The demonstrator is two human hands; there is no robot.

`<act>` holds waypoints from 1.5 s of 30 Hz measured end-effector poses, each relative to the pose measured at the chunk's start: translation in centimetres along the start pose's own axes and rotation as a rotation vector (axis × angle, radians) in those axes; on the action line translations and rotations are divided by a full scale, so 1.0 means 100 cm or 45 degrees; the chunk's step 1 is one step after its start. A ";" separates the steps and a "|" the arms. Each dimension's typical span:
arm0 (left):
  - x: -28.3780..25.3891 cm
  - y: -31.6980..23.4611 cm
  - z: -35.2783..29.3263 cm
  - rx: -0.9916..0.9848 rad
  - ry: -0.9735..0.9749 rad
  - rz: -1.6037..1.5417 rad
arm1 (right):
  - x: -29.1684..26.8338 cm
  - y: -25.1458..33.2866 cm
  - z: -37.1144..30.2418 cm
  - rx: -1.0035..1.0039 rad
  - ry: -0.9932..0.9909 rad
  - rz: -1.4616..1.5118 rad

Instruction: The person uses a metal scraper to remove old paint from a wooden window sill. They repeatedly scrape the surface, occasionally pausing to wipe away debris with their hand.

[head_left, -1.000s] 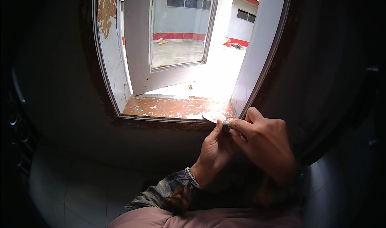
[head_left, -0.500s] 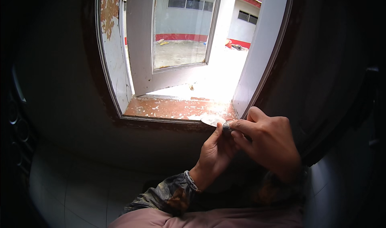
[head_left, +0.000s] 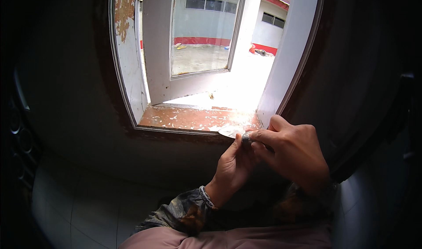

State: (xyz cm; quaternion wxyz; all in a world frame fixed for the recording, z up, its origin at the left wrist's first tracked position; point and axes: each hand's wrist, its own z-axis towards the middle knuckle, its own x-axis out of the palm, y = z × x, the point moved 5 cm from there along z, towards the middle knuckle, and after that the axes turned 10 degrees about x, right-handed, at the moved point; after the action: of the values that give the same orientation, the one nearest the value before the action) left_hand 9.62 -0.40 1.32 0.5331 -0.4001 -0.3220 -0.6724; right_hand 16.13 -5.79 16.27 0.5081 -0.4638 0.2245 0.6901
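In front of the window sill, my left hand (head_left: pixel 233 163) is closed, its thumb raised beside a small dark grey rounded lump (head_left: pixel 246 138). A pale, shiny, flat oval piece (head_left: pixel 231 131) juts out past that thumb over the sill's inner edge. It seems to be held in my left fingers, but its near end is hidden. From the right, my right hand (head_left: pixel 292 150) pinches the grey lump between thumb and fingers, right against the left hand. Glare and shadow keep me from telling the exact kind of either thing.
The reddish window sill (head_left: pixel 189 118) has flaking paint. A white-framed glass casement (head_left: pixel 159 84) stands swung outward on the left. Dark wall surrounds the opening, and floor tiles (head_left: pixel 94 209) show at the lower left. Outside is a pale building with a red band.
The view has shifted slightly, so the window sits a little further right. Both hands keep the same grip, with only a very small shift of the right hand.
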 end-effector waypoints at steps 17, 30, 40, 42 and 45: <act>-0.004 -0.006 -0.029 -0.143 -0.107 1.096 | 0.012 -0.038 -0.025 0.090 0.083 0.213; 0.047 0.035 -0.017 0.928 0.818 2.550 | 0.013 -0.093 -0.012 0.216 0.381 0.730; 0.042 0.045 0.018 1.087 0.635 2.676 | 0.016 -0.098 -0.011 0.152 0.318 0.605; 0.041 0.051 0.019 1.091 0.620 2.696 | 0.015 -0.099 -0.010 0.156 0.321 0.717; 0.041 0.053 0.018 1.135 0.543 2.732 | 0.017 -0.100 -0.009 0.131 0.331 0.685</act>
State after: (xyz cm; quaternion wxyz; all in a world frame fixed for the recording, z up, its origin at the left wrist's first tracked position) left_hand 14.68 -1.95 5.84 0.9609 -0.1240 0.0681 0.2382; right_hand 25.51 -1.84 15.94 0.2970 -0.4457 0.4373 0.7225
